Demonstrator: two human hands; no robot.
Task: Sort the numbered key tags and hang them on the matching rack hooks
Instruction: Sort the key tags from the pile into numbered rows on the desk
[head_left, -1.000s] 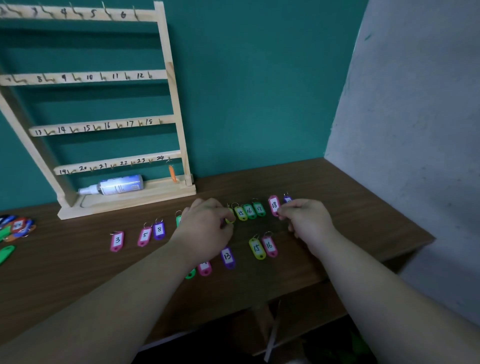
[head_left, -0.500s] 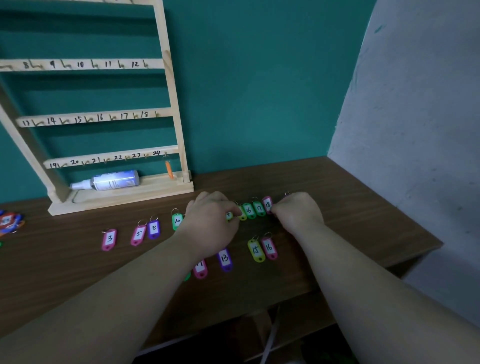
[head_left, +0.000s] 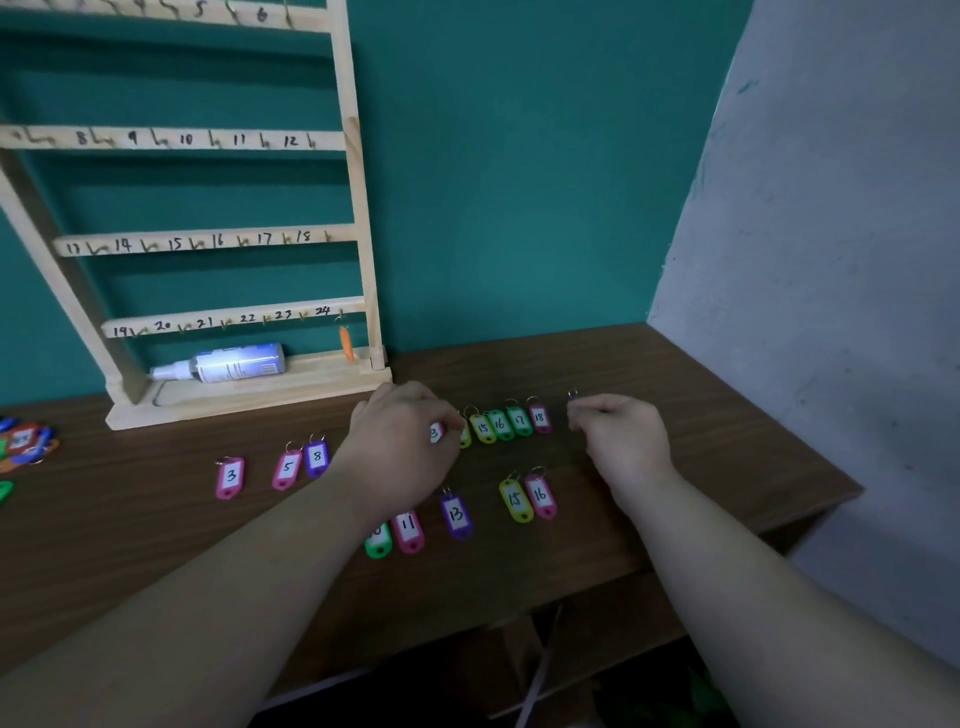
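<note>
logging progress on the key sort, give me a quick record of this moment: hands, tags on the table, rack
left hand: pinches a white-labelled tag, number partly hidden
right hand: pinches a purple tag, mostly hidden
back row: 15, 16, 17, 18, side by side
front row: green tag half under the left forearm, then 11, 13, 15, 16
left group: 3, 5, 8
rack: orange tag on hook 24, no other tag seen hanging
rack base: white bottle lying on its side
</note>
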